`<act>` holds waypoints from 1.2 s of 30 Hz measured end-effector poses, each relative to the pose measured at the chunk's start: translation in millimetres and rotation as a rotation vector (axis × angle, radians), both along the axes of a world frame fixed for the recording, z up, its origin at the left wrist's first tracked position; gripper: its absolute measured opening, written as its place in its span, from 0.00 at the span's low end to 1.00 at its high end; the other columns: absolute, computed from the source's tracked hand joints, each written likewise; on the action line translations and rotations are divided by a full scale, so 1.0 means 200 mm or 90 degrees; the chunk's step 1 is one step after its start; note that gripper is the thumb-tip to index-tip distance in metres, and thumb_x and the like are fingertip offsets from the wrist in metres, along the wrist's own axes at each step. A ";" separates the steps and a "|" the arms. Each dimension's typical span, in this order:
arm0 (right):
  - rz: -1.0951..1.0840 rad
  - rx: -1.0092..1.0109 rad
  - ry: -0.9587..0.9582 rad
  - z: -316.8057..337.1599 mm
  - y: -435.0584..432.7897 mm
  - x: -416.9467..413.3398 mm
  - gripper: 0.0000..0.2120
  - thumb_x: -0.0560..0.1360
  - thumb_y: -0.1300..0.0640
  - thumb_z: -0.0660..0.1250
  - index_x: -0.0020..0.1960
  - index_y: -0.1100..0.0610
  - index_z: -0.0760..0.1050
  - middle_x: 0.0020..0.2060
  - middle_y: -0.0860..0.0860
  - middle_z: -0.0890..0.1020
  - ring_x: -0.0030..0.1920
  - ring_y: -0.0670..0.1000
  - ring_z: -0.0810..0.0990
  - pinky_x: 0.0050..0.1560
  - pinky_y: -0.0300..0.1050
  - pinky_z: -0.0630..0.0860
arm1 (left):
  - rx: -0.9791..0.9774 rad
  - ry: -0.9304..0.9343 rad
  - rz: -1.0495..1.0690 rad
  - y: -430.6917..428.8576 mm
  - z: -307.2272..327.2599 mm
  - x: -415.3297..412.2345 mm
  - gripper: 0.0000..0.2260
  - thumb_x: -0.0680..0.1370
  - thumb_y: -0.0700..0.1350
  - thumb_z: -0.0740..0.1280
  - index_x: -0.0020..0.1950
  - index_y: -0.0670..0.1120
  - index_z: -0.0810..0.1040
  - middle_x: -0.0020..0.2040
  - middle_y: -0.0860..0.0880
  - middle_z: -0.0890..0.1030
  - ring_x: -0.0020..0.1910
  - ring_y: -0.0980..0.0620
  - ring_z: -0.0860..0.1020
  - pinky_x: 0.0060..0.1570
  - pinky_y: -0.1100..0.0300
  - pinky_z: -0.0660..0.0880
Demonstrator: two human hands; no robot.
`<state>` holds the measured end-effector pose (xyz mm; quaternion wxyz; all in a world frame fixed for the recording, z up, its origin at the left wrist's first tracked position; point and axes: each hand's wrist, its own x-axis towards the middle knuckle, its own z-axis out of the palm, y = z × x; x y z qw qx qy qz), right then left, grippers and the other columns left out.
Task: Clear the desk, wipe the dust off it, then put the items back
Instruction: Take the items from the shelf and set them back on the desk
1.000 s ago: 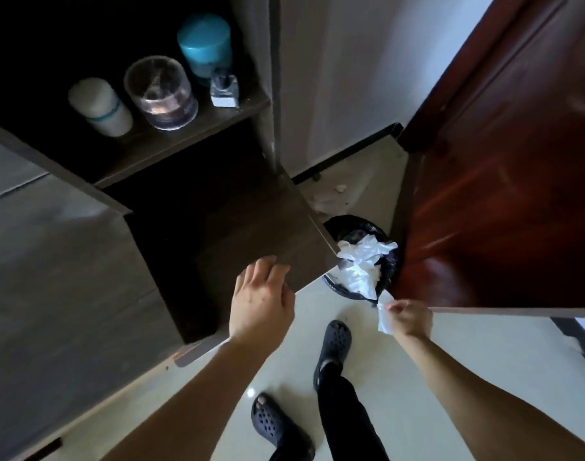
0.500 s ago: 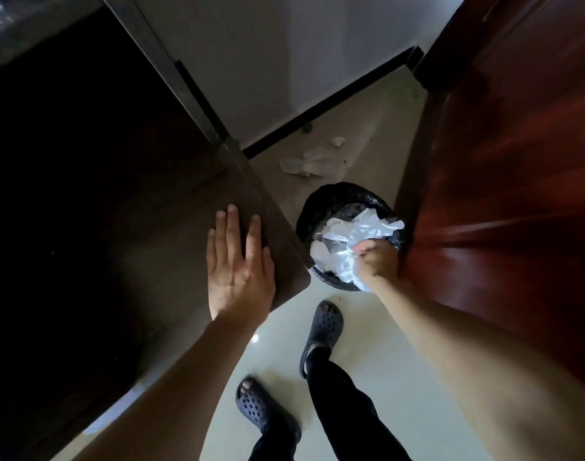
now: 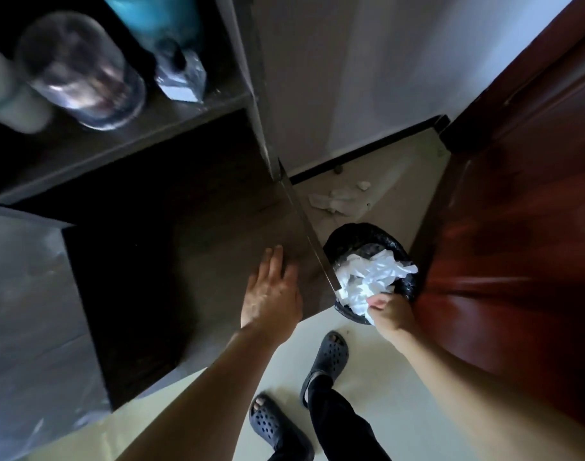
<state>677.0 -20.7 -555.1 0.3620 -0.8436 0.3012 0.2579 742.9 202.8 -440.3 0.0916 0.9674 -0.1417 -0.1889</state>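
crumpled white tissue, soft & creased, heaped in a round bin lined w/ a shiny black bag, on the floor just beside the desk's corner. r hand pinches the wad's near edge at the rim. l hand lies flat on the dark matte wood desk, fingers straight & close together, near its metal-edged side. glossy red-brown door to the right. blurred clear round jar on the shelf above.
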 end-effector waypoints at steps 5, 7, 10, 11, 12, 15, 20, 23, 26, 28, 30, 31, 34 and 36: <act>-0.062 0.019 -0.027 0.32 0.15 -0.10 0.08 0.69 0.65 0.69 0.47 0.61 0.82 0.45 0.54 0.84 0.47 0.53 0.81 0.48 0.40 0.73 | -0.023 0.075 0.059 0.19 0.34 -0.15 0.15 0.79 0.48 0.57 0.65 0.49 0.71 0.62 0.48 0.72 0.61 0.47 0.71 0.61 0.53 0.69; -0.071 0.057 -0.053 0.47 0.22 -0.13 0.07 0.69 0.65 0.69 0.46 0.60 0.81 0.44 0.53 0.84 0.46 0.53 0.81 0.47 0.41 0.73 | -0.038 0.048 0.074 0.27 0.48 -0.22 0.15 0.80 0.48 0.56 0.65 0.50 0.71 0.61 0.49 0.73 0.60 0.48 0.73 0.60 0.54 0.70; -0.043 0.071 -0.095 0.69 0.36 -0.16 0.06 0.69 0.65 0.69 0.43 0.55 0.79 0.42 0.51 0.84 0.46 0.51 0.82 0.45 0.40 0.74 | -0.072 0.018 0.106 0.42 0.67 -0.31 0.15 0.81 0.48 0.55 0.66 0.50 0.71 0.62 0.50 0.74 0.60 0.49 0.74 0.59 0.57 0.69; -0.025 0.072 -0.109 0.76 0.41 -0.16 0.06 0.69 0.65 0.69 0.43 0.54 0.79 0.42 0.51 0.84 0.45 0.49 0.82 0.44 0.37 0.73 | -0.078 0.008 0.109 0.47 0.73 -0.33 0.15 0.81 0.48 0.55 0.66 0.50 0.71 0.62 0.50 0.74 0.60 0.49 0.74 0.59 0.58 0.69; -0.006 0.071 -0.121 0.83 0.45 -0.16 0.07 0.70 0.65 0.69 0.42 0.54 0.79 0.42 0.50 0.84 0.45 0.47 0.81 0.42 0.34 0.73 | -0.078 0.000 0.110 0.52 0.79 -0.34 0.15 0.81 0.48 0.55 0.66 0.50 0.71 0.62 0.50 0.74 0.59 0.49 0.74 0.58 0.58 0.69; 0.045 0.064 -0.158 1.03 0.57 -0.15 0.08 0.70 0.65 0.69 0.44 0.53 0.80 0.44 0.48 0.83 0.44 0.44 0.80 0.41 0.28 0.70 | -0.084 -0.018 0.127 0.65 0.96 -0.39 0.14 0.80 0.48 0.55 0.64 0.50 0.72 0.59 0.50 0.75 0.58 0.48 0.75 0.55 0.56 0.71; 0.146 0.018 -0.212 1.35 0.70 0.00 0.10 0.69 0.61 0.69 0.50 0.55 0.81 0.42 0.46 0.83 0.44 0.46 0.80 0.46 0.37 0.74 | -0.110 -0.055 0.163 0.79 1.20 -0.37 0.14 0.80 0.47 0.57 0.64 0.49 0.73 0.58 0.48 0.76 0.55 0.45 0.77 0.55 0.54 0.74; 0.198 -0.007 -0.267 1.55 0.77 0.16 0.11 0.70 0.62 0.68 0.51 0.55 0.81 0.43 0.47 0.82 0.47 0.49 0.81 0.46 0.38 0.72 | -0.129 -0.091 0.173 0.84 1.31 -0.31 0.14 0.79 0.47 0.58 0.63 0.49 0.74 0.57 0.48 0.76 0.55 0.45 0.77 0.55 0.54 0.73; 0.228 -0.042 -0.342 1.72 0.82 0.35 0.12 0.71 0.62 0.68 0.53 0.55 0.80 0.47 0.49 0.83 0.48 0.50 0.81 0.45 0.37 0.70 | -0.128 -0.107 0.184 0.85 1.37 -0.20 0.14 0.79 0.46 0.59 0.63 0.48 0.73 0.57 0.48 0.76 0.55 0.45 0.76 0.54 0.53 0.73; 0.271 -0.088 -0.412 1.79 0.84 0.48 0.13 0.72 0.60 0.68 0.57 0.56 0.79 0.51 0.50 0.82 0.50 0.51 0.80 0.48 0.40 0.72 | -0.124 -0.110 0.189 0.84 1.40 -0.11 0.14 0.78 0.47 0.59 0.64 0.48 0.73 0.57 0.48 0.75 0.56 0.45 0.76 0.54 0.53 0.73; 0.324 -0.137 -0.483 1.82 0.85 0.62 0.16 0.72 0.60 0.68 0.60 0.56 0.77 0.55 0.52 0.79 0.54 0.53 0.78 0.51 0.44 0.74 | -0.121 -0.113 0.200 0.83 1.41 -0.02 0.15 0.78 0.47 0.60 0.64 0.48 0.72 0.59 0.48 0.74 0.57 0.46 0.75 0.54 0.54 0.73; 0.350 -0.151 -0.513 1.82 0.86 0.69 0.18 0.71 0.61 0.68 0.60 0.57 0.76 0.56 0.52 0.77 0.55 0.54 0.77 0.51 0.46 0.74 | -0.121 -0.113 0.208 0.81 1.41 0.04 0.15 0.78 0.46 0.60 0.64 0.48 0.72 0.59 0.48 0.74 0.58 0.46 0.75 0.54 0.54 0.74; 0.422 -0.177 -0.545 1.78 0.89 0.87 0.22 0.68 0.64 0.69 0.62 0.57 0.74 0.59 0.55 0.74 0.58 0.58 0.74 0.54 0.52 0.76 | -0.115 -0.117 0.221 0.77 1.41 0.20 0.16 0.77 0.46 0.61 0.65 0.46 0.71 0.60 0.48 0.72 0.59 0.47 0.73 0.53 0.53 0.74; 0.450 -0.203 -0.537 1.74 0.91 0.96 0.23 0.68 0.63 0.69 0.63 0.56 0.73 0.62 0.56 0.72 0.59 0.60 0.73 0.54 0.53 0.76 | -0.120 -0.123 0.233 0.75 1.39 0.29 0.18 0.77 0.46 0.62 0.66 0.46 0.69 0.61 0.47 0.70 0.61 0.47 0.72 0.55 0.53 0.74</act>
